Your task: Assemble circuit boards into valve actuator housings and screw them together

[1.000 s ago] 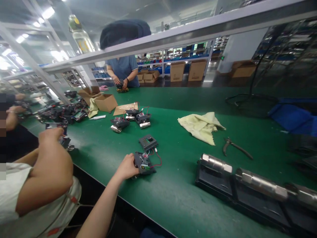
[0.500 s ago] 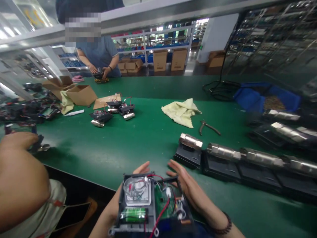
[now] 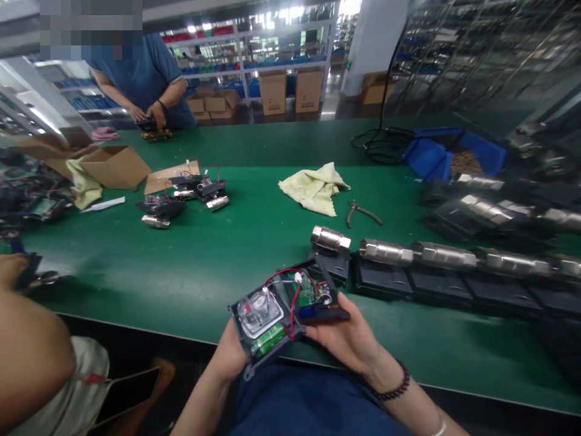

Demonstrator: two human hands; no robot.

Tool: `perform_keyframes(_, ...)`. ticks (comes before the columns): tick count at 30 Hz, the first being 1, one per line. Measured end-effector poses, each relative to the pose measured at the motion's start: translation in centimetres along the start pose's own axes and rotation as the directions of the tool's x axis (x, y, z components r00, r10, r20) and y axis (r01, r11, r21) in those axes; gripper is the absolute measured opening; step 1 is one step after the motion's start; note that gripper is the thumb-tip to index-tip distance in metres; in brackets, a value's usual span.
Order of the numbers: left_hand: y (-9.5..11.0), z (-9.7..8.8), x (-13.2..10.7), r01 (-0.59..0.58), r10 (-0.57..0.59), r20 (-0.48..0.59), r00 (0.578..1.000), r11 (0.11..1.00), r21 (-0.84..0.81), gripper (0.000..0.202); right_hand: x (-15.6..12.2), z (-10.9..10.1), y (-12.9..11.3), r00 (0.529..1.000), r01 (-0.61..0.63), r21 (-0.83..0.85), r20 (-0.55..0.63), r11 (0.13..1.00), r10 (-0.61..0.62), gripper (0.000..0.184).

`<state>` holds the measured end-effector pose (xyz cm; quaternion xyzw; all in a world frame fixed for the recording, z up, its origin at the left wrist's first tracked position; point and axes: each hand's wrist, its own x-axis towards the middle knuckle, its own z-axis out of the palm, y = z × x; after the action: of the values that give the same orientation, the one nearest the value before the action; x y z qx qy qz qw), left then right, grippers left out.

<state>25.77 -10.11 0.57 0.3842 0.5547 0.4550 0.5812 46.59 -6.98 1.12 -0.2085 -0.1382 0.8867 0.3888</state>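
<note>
Two grips | left hand (image 3: 230,351): black plastic battery tray (image 3: 267,324) | right hand (image 3: 349,342): black plastic circuit-board tray (image 3: 312,295) | parting could strain thin red wires (image 3: 294,309)

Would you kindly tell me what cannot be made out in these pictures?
Head view, left grip: fingers mostly hidden by the open device.
Head view, right grip: fingers partly hidden by the open device.
Head view, neighbour's hand: partly cut by the left edge.
Head view, pieces in blue bin: too small to identify.
</note>
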Motion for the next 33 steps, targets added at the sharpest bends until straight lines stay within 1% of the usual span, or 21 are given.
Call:
perform_keyframes(2, -0.3, 1.3, 0.1, -0.066, 0.065, 0.005, 0.998, 0.994, 0.084, 0.052, 0.4, 0.0, -1.1, 0.983, 0.116, -0.081, -0.134, 0.99, -0.126, 0.044)
perform_keyframes(4, -1.1, 2.8, 0.2, -0.127, 0.137, -0.059, 0.989, 0.98, 0.15, 0.054, 0.8, 0.0, -1.9, 0.953, 0.167, -0.148, -0.23, 0.975, -0.198, 0.047)
perform_keyframes(6, -2.4, 4.1, 0.2, -0.164, 0.198, -0.161, 0.967, 0.965, 0.203, 0.055, 1.3, 0.1, -2.3, 0.931, 0.159, -0.172, -0.303, 0.972, -0.206, 0.044)
perform_keyframes(8, -3.8, 4.6, 0.0, -0.182, 0.249, -0.221, 0.943, 0.942, 0.282, 0.055, 1.7, 0.2, -2.6, 0.929, 0.114, -0.148, -0.334, 0.982, -0.158, 0.041)
perform_keyframes(9, -4.3, 4.5, -0.3, -0.191, 0.271, -0.213, 0.939, 0.924, 0.332, 0.056, 1.9, 0.3, -2.7, 0.937, 0.085, -0.125, -0.328, 0.988, -0.123, 0.041)
perform_keyframes(11, -4.7, 3.5, -0.9, -0.233, 0.312, -0.116, 0.943, 0.868, 0.438, 0.053, 2.0, 0.4, -2.9, 0.955, 0.027, -0.077, -0.294, 0.997, -0.049, 0.044)
perform_keyframes(13, -4.1, 1.7, -1.5, -0.295, 0.349, 0.002, 0.937, 0.79, 0.537, 0.049, 2.1, 0.6, -3.1, 0.964, -0.029, -0.046, -0.267, 0.999, 0.015, 0.045)
perform_keyframes(14, -3.4, 0.8, -1.8, -0.321, 0.381, 0.024, 0.924, 0.744, 0.586, 0.049, 2.1, 0.7, -3.2, 0.964, -0.053, -0.037, -0.261, 0.998, 0.042, 0.045)
perform_keyframes(15, -2.5, 0.1, -1.9, -0.344, 0.434, 0.018, 0.901, 0.688, 0.639, 0.05, 2.2, 0.8, -3.3, 0.964, -0.069, -0.031, -0.259, 0.997, 0.059, 0.046)
perform_keyframes(16, -1.3, -0.5, -1.9, -0.37, 0.509, 0.003, 0.861, 0.622, 0.69, 0.05, 2.3, 1.0, -3.4, 0.964, -0.077, -0.024, -0.258, 0.997, 0.069, 0.046)
perform_keyframes(17, 0.0, -0.8, -1.7, -0.407, 0.588, 0.008, 0.809, 0.549, 0.73, 0.049, 2.4, 1.1, -3.5, 0.963, -0.081, -0.014, -0.259, 0.997, 0.074, 0.046)
perform_keyframes(18, 1.4, -0.7, -1.4, -0.459, 0.66, 0.045, 0.75, 0.469, 0.755, 0.046, 2.5, 1.3, -3.6, 0.962, -0.078, 0.0, -0.263, 0.997, 0.076, 0.046)
perform_keyframes(19, 2.7, -0.4, -1.0, -0.521, 0.713, 0.112, 0.693, 0.387, 0.761, 0.041, 2.6, 1.5, -3.7, 0.96, -0.074, 0.017, -0.269, 0.997, 0.076, 0.046)
perform_keyframes(20, 4.0, 0.2, -0.4, -0.577, 0.733, 0.196, 0.651, 0.31, 0.756, 0.036, 2.7, 1.7, -3.7, 0.958, -0.07, 0.031, -0.275, 0.997, 0.076, 0.046)
perform_keyframes(21, 5.1, 0.9, 0.3, -0.621, 0.728, 0.283, 0.625, 0.244, 0.745, 0.031, 2.8, 1.8, -3.8, 0.957, -0.066, 0.041, -0.281, 0.997, 0.075, 0.046)
perform_keyframes(22, 6.1, 1.8, 1.0, -0.639, 0.695, 0.349, 0.628, 0.204, 0.742, 0.028, 2.9, 2.0, -3.8, 0.955, -0.067, 0.049, -0.285, 0.997, 0.078, 0.046)
perform_keyframes(24, 7.4, 3.6, 2.5, -0.607, 0.582, 0.426, 0.693, 0.152, 0.78, 0.029, 2.9, 2.0, -3.8, 0.957, -0.079, 0.057, -0.276, 0.995, 0.092, 0.045)
perform_keyframes(26, 8.0, 5.1, 3.6, -0.536, 0.455, 0.444, 0.772, 0.09, 0.839, 0.034, 3.1, 1.7, -3.8, 0.964, -0.092, 0.06, -0.246, 0.994, 0.104, 0.043)
perform_keyframes(28, 8.1, 6.3, 4.3, -0.473, 0.373, 0.434, 0.82, 0.015, 0.881, 0.037, 3.3, 1.1, -3.7, 0.974, -0.085, 0.053, -0.207, 0.995, 0.094, 0.04)
perform_keyframes(30, 7.9, 7.0, 4.5, -0.428, 0.367, 0.41, 0.835, -0.036, 0.903, 0.032, 3.5, 0.5, -3.7, 0.981, -0.061, 0.04, -0.183, 0.997, 0.067, 0.037)
perform_keyframes(33, 7.4, 7.3, 4.5, -0.407, 0.416, 0.379, 0.826, -0.025, 0.913, 0.014, 3.7, 0.0, -3.7, 0.985, -0.043, 0.043, -0.163, 0.998, 0.049, 0.034)
